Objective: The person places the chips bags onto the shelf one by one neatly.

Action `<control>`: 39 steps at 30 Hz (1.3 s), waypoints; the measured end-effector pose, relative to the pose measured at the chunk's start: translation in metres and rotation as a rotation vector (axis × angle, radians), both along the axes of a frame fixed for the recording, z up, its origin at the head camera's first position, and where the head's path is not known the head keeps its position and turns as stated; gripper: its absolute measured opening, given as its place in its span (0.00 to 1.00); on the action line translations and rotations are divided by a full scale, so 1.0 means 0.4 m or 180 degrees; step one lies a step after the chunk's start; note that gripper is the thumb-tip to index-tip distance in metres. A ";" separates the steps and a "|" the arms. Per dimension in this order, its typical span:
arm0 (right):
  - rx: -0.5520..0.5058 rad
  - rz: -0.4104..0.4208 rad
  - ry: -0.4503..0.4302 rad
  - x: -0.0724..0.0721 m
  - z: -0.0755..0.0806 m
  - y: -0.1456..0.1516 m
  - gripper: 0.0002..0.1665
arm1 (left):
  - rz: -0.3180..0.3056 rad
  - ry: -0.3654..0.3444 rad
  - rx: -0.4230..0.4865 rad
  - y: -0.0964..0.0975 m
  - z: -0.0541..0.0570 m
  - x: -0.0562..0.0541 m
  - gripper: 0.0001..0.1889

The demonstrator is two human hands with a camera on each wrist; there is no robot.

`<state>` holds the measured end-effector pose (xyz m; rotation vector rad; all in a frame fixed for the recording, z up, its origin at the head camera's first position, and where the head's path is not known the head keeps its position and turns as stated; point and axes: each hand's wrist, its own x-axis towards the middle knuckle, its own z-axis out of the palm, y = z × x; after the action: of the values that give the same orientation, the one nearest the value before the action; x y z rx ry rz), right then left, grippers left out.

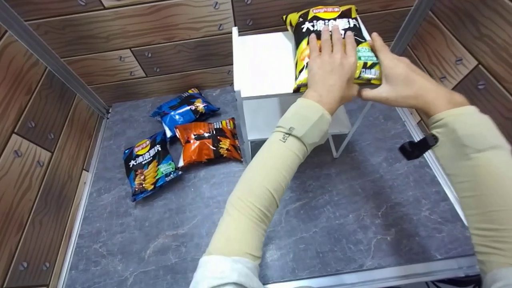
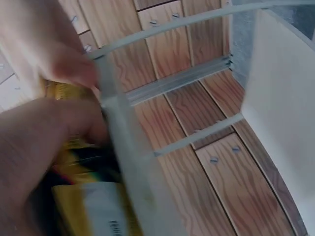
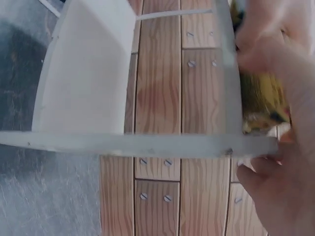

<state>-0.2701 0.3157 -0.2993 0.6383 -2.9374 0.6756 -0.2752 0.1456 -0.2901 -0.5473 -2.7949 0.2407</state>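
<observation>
A yellow and black chip bag (image 1: 330,20) lies on the top shelf of a white two-tier rack (image 1: 264,64). My left hand (image 1: 332,68) rests flat on the bag's front, its straight fingers pointing to the far side. At the bag's right near corner is my right hand (image 1: 404,80), fingers extended along the right side and thumb along the near edge. In the left wrist view, the bag (image 2: 103,209) is partly covered by the hands and blurred. The right wrist view has the bag (image 3: 266,101) between the shelf board and my right hand (image 3: 285,187).
Left of the rack, an orange chip bag (image 1: 200,144), a black-and-blue chip bag (image 1: 146,164) and a blue chip bag (image 1: 184,110) lie on the grey marbled floor (image 1: 180,240). Wood-patterned walls (image 1: 160,24) with metal corner posts (image 1: 56,56) enclose the area.
</observation>
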 end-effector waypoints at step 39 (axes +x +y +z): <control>-0.0300 -0.0187 0.1143 -0.001 -0.090 -0.051 0.66 | -0.0729 -0.0177 0.0380 -0.213 0.043 0.016 0.49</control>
<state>-0.2705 0.2953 -0.3352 0.5910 -2.5679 0.6157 -0.2688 0.0603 -0.2728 -0.8474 -2.7448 0.0106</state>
